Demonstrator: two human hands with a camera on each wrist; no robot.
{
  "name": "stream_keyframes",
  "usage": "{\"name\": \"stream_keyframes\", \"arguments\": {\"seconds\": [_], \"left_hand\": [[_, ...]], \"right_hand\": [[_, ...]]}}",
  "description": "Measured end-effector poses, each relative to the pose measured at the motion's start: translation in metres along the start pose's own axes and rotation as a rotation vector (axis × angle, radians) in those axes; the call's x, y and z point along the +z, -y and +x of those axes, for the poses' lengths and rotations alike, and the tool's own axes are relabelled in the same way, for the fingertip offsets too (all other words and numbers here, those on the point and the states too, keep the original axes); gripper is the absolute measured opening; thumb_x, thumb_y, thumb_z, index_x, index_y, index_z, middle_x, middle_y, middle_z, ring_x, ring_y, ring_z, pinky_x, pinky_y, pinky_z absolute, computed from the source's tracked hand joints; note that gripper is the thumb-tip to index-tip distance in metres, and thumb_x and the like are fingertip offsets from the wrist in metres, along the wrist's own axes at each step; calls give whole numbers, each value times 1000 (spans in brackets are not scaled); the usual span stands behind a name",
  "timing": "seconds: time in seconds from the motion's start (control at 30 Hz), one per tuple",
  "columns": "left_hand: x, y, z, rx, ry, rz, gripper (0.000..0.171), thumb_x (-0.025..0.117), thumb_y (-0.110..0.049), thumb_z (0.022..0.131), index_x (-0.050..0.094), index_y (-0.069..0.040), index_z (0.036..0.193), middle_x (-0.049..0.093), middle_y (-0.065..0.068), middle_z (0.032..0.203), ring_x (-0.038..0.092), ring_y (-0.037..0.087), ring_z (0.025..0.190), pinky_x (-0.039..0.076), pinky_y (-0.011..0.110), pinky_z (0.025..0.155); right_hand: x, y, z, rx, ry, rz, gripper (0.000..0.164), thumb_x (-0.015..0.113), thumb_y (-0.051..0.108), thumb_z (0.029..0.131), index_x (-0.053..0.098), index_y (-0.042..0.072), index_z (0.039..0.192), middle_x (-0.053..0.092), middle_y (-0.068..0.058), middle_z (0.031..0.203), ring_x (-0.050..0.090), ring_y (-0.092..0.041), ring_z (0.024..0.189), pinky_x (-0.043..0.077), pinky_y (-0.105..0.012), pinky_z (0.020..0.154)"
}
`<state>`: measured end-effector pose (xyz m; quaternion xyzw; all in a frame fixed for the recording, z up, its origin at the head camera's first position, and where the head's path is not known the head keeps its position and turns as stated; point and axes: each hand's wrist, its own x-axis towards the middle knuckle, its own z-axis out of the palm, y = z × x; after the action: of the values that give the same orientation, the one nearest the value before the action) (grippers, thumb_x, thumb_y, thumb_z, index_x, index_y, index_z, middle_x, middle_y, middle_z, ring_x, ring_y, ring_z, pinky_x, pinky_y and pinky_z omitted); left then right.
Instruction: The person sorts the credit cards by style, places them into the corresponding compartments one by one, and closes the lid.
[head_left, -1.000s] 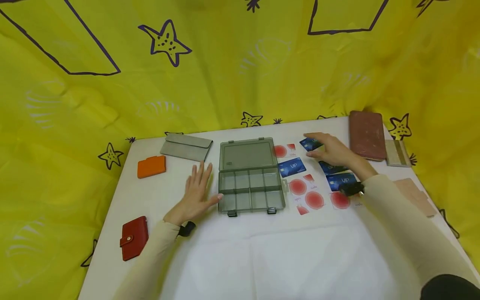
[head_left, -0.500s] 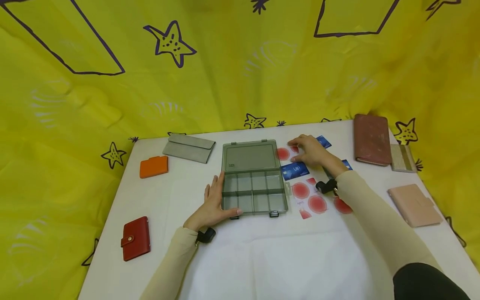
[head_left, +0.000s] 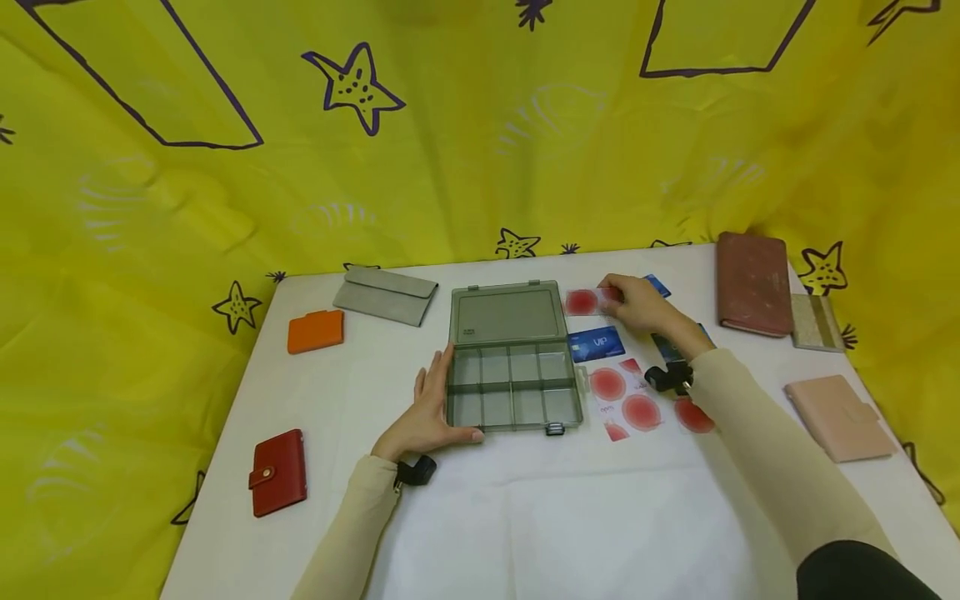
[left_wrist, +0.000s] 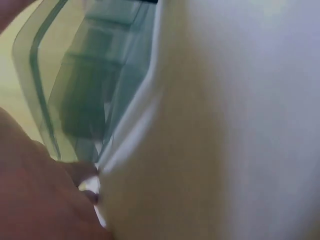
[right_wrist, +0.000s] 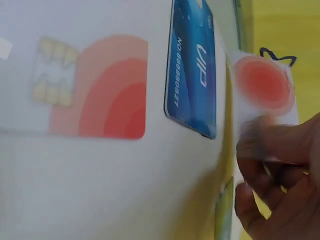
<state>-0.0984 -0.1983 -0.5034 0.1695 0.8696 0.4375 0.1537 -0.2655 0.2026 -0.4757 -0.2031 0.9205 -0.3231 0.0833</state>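
Note:
A translucent grey-green compartment box (head_left: pixel 510 312) lies with its lid folded back in the middle of the table. My left hand (head_left: pixel 425 425) rests at its near left corner, fingers along the left side and thumb by the front edge. The box (left_wrist: pixel 95 75) shows beside that hand in the left wrist view. With thumb and fingertips, my right hand (head_left: pixel 643 308) pinches a white card with red circles (head_left: pixel 582 302), right of the lid. In the right wrist view the pinched card (right_wrist: pixel 262 82) is partly covered by the fingers. A blue VIP card (head_left: pixel 597 343) lies just below it.
More red-and-white cards (head_left: pixel 609 385) lie right of the box; others are partly under the right forearm. A grey pouch (head_left: pixel 386 296), orange holder (head_left: pixel 316 332) and red wallet (head_left: pixel 278 473) lie left. A brown notebook (head_left: pixel 753 283), beige card holder (head_left: pixel 816 322) and pink wallet (head_left: pixel 842 418) lie right.
My left hand has come right to the box's side. My right hand has moved from over the blue cards to the red-and-white card, taken hold of it and drawn it slightly right.

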Motion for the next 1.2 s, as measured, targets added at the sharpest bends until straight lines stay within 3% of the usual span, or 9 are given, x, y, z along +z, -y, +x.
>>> {"name": "stream_keyframes", "arguments": {"seconds": [0.2, 0.33, 0.5, 0.6, 0.73, 0.87, 1.0, 1.1, 1.2], "left_hand": [[-8, 3, -4, 0, -8, -93, 141, 94, -28, 79, -12, -19, 171, -10, 10, 179, -6, 39, 165, -4, 65, 132], [-8, 3, -6, -34, -11, -86, 137, 94, -31, 80, -8, -24, 172, -8, 10, 180, -12, 41, 164, -2, 68, 131], [-7, 4, -7, -57, -32, -81, 136, 95, -33, 79, -5, -27, 172, -7, 11, 180, -16, 42, 164, -1, 70, 130], [-6, 5, -6, -36, -35, -86, 136, 94, -30, 80, -5, -26, 172, -6, 12, 180, -15, 41, 164, -3, 68, 130], [-5, 5, -5, -21, -41, -83, 136, 95, -29, 79, -4, -24, 172, -4, 11, 180, -13, 39, 165, -4, 65, 132], [-5, 5, -5, -52, -47, -97, 138, 96, -30, 77, -3, -28, 172, -4, 8, 180, -13, 41, 164, -1, 69, 131], [-4, 4, -3, -59, -51, -95, 138, 98, -31, 75, 0, -28, 172, -2, 8, 180, -11, 41, 165, 0, 70, 130], [-3, 5, -2, -50, -53, -82, 139, 99, -32, 74, 0, -26, 173, 0, 8, 180, -10, 39, 165, -1, 67, 131], [-4, 6, -3, -52, -51, -78, 140, 99, -33, 74, -1, -26, 173, -1, 7, 180, -11, 37, 166, -2, 65, 132]], "right_hand": [[-10, 20, -22, 23, -130, 292, 45, 66, 12, 106, 47, 1, 145, 70, -27, 99, 76, -28, 73, 60, -24, 69], [-5, 40, -36, -22, -200, 493, 45, 71, 10, 102, 53, 0, 142, 76, -19, 93, 79, -25, 73, 62, -20, 74], [22, 69, -55, -73, -100, 759, 56, 73, -3, 97, 52, -7, 149, 78, 2, 95, 81, -19, 80, 65, -26, 80], [45, 86, -64, -77, -24, 824, 64, 78, -9, 90, 52, -8, 149, 78, 2, 101, 80, -14, 84, 65, -27, 81], [75, 106, -71, -92, 24, 728, 65, 89, -1, 82, 62, -3, 142, 80, -6, 104, 75, -8, 83, 62, -20, 78], [99, 122, -74, -181, -27, 480, 63, 99, 14, 73, 73, 6, 130, 79, -7, 107, 69, -15, 84, 55, -20, 67], [114, 130, -77, -255, -120, 272, 63, 104, 25, 64, 78, 13, 121, 71, -6, 120, 67, -28, 103, 56, -36, 84], [120, 132, -79, -256, -128, 209, 62, 104, 30, 63, 79, 14, 118, 63, -10, 128, 62, -33, 119, 52, -52, 101], [123, 134, -81, -253, -114, 154, 66, 105, 34, 61, 79, 14, 119, 59, -13, 134, 58, -33, 121, 51, -56, 103]]}}
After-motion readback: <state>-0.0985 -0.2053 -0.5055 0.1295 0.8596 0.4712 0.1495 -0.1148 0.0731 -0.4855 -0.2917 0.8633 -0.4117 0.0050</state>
